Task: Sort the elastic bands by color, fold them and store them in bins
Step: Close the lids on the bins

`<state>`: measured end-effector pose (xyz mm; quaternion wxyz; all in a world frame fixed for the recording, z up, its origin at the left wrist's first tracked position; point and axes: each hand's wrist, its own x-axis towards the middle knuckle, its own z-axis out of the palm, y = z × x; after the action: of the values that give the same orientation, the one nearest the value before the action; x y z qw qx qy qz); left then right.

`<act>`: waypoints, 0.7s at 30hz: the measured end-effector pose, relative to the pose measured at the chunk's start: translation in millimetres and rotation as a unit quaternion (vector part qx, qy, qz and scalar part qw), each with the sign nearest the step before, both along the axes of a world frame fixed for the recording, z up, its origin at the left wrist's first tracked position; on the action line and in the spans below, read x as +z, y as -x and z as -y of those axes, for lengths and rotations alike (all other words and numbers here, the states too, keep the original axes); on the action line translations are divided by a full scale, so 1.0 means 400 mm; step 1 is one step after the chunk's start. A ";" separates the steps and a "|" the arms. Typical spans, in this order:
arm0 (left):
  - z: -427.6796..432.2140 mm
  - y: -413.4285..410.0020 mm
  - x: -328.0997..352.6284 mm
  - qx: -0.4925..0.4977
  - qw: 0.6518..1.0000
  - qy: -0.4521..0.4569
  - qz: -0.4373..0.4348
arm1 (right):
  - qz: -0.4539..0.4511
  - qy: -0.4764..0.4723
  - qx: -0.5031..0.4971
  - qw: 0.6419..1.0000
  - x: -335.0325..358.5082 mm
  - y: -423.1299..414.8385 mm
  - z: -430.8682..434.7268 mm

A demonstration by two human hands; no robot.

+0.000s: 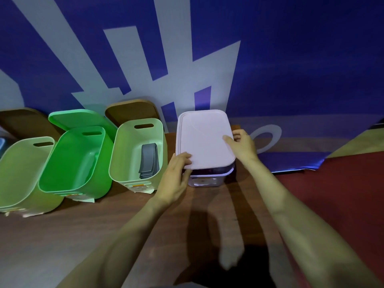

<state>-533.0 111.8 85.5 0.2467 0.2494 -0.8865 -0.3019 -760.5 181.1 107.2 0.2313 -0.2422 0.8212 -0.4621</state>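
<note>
A pale pink lid (202, 138) rests on top of the lilac bin (207, 179) at the right end of a row of bins. My left hand (176, 179) grips the lid's near left corner, and my right hand (242, 145) holds its right edge. Dark contents show faintly through the gap under the lid. To the left, a pale green bin (160, 142) stands open with a folded grey elastic band (148, 161) inside. A bright green bin (62, 163) and another pale green bin (14, 167) stand open further left.
The bins sit on a brown wooden table (83, 235) against a blue and white banner (291, 59). A green lid (79, 118) and brown lids (133, 111) lean behind the bins. A red surface (342, 194) lies at the right.
</note>
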 end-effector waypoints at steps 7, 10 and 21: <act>-0.026 -0.028 -0.022 -0.005 1.000 -0.020 -0.009 | 0.018 -0.002 -0.011 1.000 -0.050 -0.039 -0.049; -0.017 0.001 -0.009 0.031 0.999 -0.014 -0.015 | -0.001 0.006 -0.024 1.000 -0.044 -0.053 -0.050; 0.027 0.118 -0.021 0.101 0.973 0.052 0.202 | -0.107 -0.071 0.008 0.992 -0.019 -0.074 -0.053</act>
<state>-580.2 100.9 77.2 0.1044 0.3801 -0.9026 -0.1729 -731.0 202.4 99.6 0.1625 -0.2794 0.8699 -0.3725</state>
